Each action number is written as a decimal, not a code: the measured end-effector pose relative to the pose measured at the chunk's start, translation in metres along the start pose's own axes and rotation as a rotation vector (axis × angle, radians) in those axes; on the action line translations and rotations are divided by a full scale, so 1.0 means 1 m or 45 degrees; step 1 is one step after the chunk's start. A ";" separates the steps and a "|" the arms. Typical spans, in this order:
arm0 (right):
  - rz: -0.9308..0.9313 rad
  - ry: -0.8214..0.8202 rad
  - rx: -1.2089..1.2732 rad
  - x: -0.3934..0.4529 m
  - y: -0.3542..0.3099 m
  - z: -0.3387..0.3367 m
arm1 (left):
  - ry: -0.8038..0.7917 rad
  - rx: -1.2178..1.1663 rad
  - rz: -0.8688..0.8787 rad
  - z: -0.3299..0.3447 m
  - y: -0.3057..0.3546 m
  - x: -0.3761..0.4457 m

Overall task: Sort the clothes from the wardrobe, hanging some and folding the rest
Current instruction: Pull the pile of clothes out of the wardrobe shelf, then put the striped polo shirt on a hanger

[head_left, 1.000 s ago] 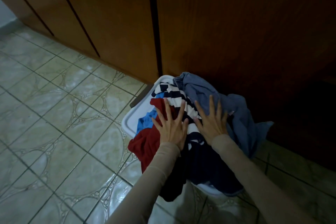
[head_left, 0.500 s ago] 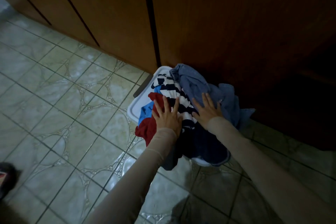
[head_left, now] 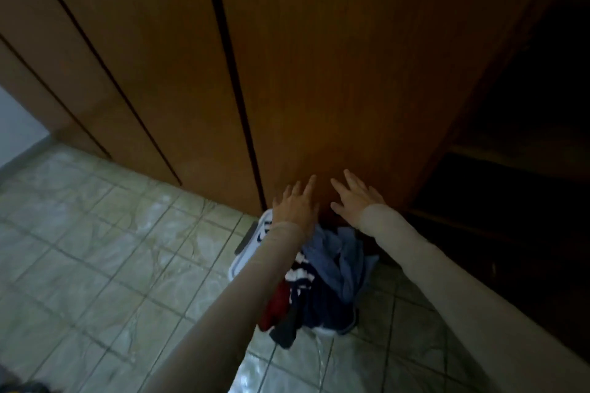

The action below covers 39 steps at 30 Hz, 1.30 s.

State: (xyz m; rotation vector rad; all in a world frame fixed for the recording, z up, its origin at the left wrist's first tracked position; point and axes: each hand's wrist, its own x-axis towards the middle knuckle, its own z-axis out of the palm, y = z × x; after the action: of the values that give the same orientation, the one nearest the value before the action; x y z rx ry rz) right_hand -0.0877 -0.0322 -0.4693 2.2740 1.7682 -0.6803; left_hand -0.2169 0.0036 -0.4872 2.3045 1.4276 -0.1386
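Note:
A white laundry basket (head_left: 247,257) stands on the tiled floor against the wooden wardrobe door (head_left: 319,73). It is heaped with clothes: a blue garment (head_left: 341,252), a navy-and-white striped one (head_left: 300,276), a red one (head_left: 277,303) and a dark navy one (head_left: 322,306) hanging over the rim. My left hand (head_left: 295,206) and my right hand (head_left: 352,198) hover above the pile with straight, spread fingers, in front of the door's lower part. Neither hand holds anything. My left forearm hides part of the basket.
Closed wooden wardrobe doors (head_left: 134,67) run along the back left. An open, dark wardrobe compartment (head_left: 510,188) with a shelf edge lies to the right. Pale patterned floor tiles (head_left: 95,249) spread to the left and front.
Both hands have lifted off the clothes pile and risen in front of the wardrobe door. The view has tilted upward and drawn back from the basket.

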 end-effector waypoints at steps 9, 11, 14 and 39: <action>0.204 0.381 0.007 -0.131 0.061 -0.149 | 0.218 0.054 0.319 -0.144 0.125 -0.059; 0.267 0.481 0.014 -0.163 0.083 -0.173 | 0.271 0.067 0.417 -0.162 0.158 -0.072; 0.377 0.585 0.014 -0.211 0.117 -0.201 | 0.343 0.082 0.587 -0.181 0.210 -0.090; 1.246 1.561 -0.909 -0.639 0.308 -0.306 | 0.150 -0.597 1.746 -0.142 0.613 -0.292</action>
State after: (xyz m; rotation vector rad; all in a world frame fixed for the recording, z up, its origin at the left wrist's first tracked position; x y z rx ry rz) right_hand 0.1604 -0.5463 0.0511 2.5458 0.5350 1.4688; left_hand 0.1639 -0.4160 -0.0862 2.3412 -0.2965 0.6518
